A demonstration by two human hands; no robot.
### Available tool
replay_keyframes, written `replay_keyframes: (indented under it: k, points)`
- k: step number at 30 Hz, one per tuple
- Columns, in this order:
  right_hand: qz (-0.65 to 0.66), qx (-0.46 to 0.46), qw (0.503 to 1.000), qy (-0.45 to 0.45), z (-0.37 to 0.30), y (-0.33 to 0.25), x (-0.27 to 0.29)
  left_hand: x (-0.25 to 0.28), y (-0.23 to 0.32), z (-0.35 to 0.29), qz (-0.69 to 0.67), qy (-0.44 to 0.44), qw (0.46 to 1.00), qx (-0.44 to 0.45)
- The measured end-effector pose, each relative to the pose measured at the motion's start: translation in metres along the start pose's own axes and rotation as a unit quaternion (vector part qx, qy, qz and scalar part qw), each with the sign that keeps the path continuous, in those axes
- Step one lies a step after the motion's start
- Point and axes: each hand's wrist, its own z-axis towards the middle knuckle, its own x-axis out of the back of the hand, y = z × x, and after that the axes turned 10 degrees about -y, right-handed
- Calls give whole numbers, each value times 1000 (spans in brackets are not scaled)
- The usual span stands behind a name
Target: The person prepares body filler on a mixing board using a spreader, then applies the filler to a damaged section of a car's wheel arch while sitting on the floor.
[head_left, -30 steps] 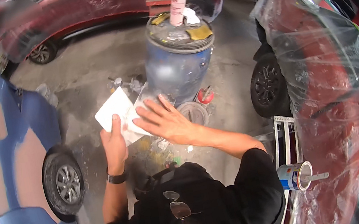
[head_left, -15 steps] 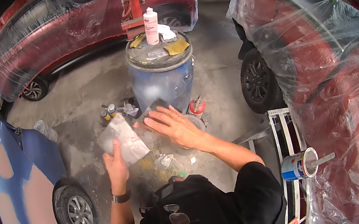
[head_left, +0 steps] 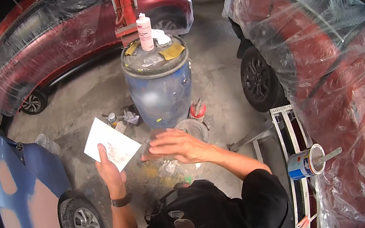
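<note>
My left hand (head_left: 113,176) grips a flat white mixing board (head_left: 111,133) by its near corner, thumb on top. Faint pinkish-brown smears mark the board's face. Just right of the board is my right hand (head_left: 183,146), palm down with its fingers close together. Under those fingers is a thin, flat putty spreader (head_left: 149,156), seen nearly edge-on and smeared by motion. A small gap separates it from the board.
Ahead stands a blue drum (head_left: 160,96) topped with a pink bottle (head_left: 145,33) and sandpaper (head_left: 172,51). A blue car (head_left: 27,198) with sanded patches is at left. At right are a paint can (head_left: 300,165) on a rack and a plastic-covered red vehicle (head_left: 326,80).
The board has shifted slightly left and tilted. My right hand has moved down, turning the spreader from broad face to edge. The view has swung a little.
</note>
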Motion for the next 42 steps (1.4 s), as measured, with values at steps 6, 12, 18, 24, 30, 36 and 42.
replay_keyframes:
  k: [6, 12, 18, 24, 30, 36, 42]
  points:
    - [198, 133, 951, 196, 40, -29, -9, -9, -31, -13, -108, 8, 994, 33]
    - [4, -66, 996, 54, 4, 13, -48, 5, -25, -25, -28, -38, 998, 39]
    - [262, -20, 947, 183, 22, 5, -31, 56, -68, -15, -451, -333, 726, 398]
    - [168, 91, 958, 215, 25, -18, 13, 33, -44, -23, -159, -100, 962, 200]
    - [-189, 7, 982, -26, 27, 13, -11, 8, -29, -34, 287, -43, 955, 55]
    - [-88, 75, 990, -84, 5, -8, -58, 23, -26, -35, 335, 46, 941, 24]
    - [99, 78, 992, 30, 22, 0, -19, 43, 2, -11, -79, 3, 997, 4]
